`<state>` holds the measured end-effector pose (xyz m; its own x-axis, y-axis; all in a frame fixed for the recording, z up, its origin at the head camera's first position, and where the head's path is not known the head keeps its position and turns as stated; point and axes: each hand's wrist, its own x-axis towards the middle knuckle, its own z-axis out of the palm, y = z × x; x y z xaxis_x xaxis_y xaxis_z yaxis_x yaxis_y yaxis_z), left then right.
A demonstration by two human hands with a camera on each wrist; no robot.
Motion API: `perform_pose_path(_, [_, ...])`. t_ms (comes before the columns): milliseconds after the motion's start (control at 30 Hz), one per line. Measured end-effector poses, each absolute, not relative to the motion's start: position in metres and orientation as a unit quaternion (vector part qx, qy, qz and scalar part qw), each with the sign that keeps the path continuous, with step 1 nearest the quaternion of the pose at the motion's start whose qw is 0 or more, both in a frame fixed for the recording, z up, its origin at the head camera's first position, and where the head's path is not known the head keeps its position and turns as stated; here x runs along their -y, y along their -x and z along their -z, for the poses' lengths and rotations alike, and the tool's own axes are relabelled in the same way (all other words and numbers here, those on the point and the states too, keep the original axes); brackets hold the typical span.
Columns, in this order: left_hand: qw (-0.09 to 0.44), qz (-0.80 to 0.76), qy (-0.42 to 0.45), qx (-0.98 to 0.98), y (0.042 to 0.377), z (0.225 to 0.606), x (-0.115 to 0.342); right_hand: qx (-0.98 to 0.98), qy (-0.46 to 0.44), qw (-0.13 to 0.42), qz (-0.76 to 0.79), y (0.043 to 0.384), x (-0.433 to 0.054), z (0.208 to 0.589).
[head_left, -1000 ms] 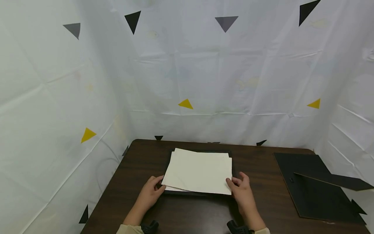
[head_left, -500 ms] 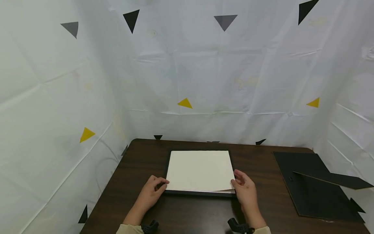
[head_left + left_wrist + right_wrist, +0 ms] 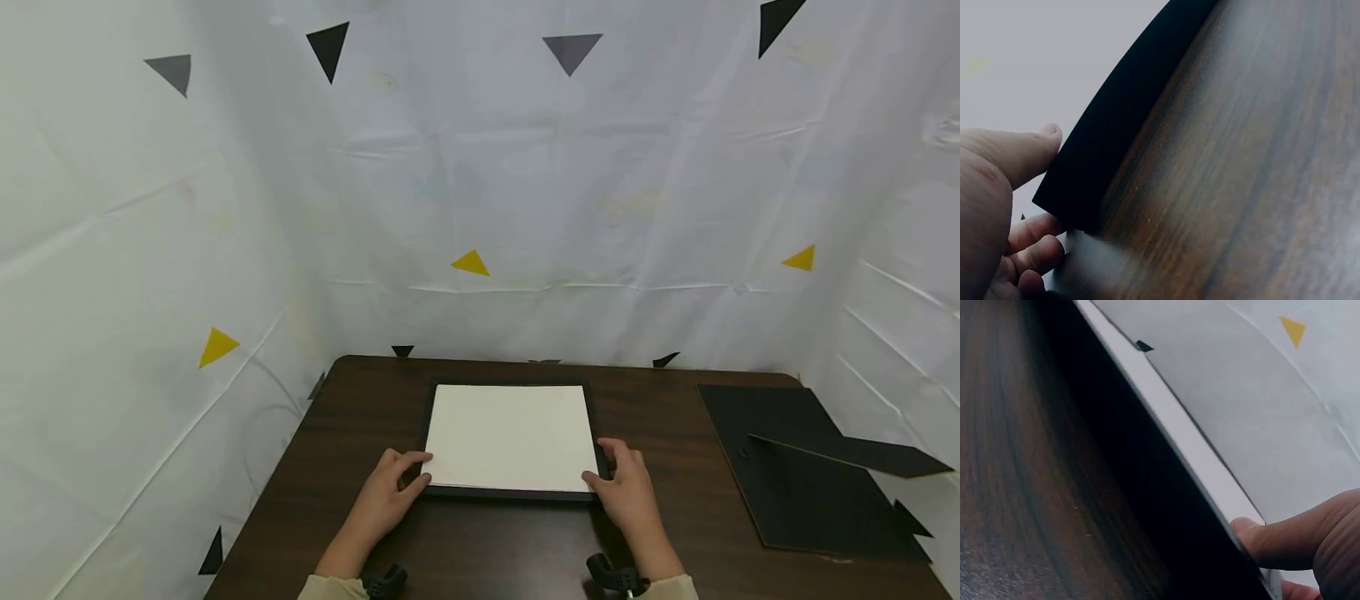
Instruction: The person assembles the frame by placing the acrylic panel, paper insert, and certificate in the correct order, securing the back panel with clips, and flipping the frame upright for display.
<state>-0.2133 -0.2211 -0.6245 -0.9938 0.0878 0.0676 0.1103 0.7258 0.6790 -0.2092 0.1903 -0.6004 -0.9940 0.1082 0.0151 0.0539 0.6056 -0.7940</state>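
- Lying flat on the brown table [image 3: 510, 550], toward its far side: a black frame [image 3: 513, 494], with white paper [image 3: 513, 433] set inside its rim.
- At the near left corner of the frame: the left hand [image 3: 384, 500], forefinger and thumb tips a little apart, clamped on that corner.
- In the left wrist view: the left thumb [image 3: 1029, 153] at the top edge of the near bar, other fingers bent in against the outer side, the corner in between.
- At the near right corner: the right hand [image 3: 626, 492], thumb and forefinger plainly apart, thumb tip on the paper, forefinger alongside the right bar.
- In the right wrist view: the right thumb [image 3: 1291, 544] across the paper's near edge, right by the rim, with just a bit of finger in sight below; cannot tell whether clamped on the corner or merely pressing.
- On both wrists: black straps [image 3: 386, 581], just in front of pale sleeves [image 3: 332, 588].
- Well apart, to the right: a flat black board [image 3: 810, 508], with a black flap [image 3: 870, 457] tilted up over it.
- Behind and at both sides: white cloth [image 3: 525, 183] with black, grey and yellow triangles.
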Motion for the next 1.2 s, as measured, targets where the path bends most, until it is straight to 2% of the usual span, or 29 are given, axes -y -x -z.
perform_pose_path(200, [0.015,0.368,0.054,0.928,0.215,0.621,0.22,0.906,0.03,0.048,-0.419,0.21,-0.189,0.602])
perform_pose_path(400, [-0.002,0.373,0.044,0.927,0.212,0.624,0.218,0.887,0.077,0.01,-0.456,0.195,-0.212,0.591])
perform_pose_path(600, [0.007,0.375,0.037,0.926,0.212,0.623,0.219,0.876,0.163,0.059,-0.451,0.173,-0.276,0.569])
perform_pose_path(800, [-0.003,0.374,0.029,0.927,0.212,0.62,0.218,0.882,0.252,0.053,-0.395,0.137,-0.362,0.555])
perform_pose_path(1033, [-0.008,0.377,0.029,0.926,0.213,0.619,0.214,0.87,0.372,0.046,-0.321,0.104,-0.45,0.571])
perform_pose_path(1200, [-0.009,0.377,0.026,0.926,0.213,0.622,0.216,0.849,0.434,0.06,-0.297,0.099,-0.47,0.593])
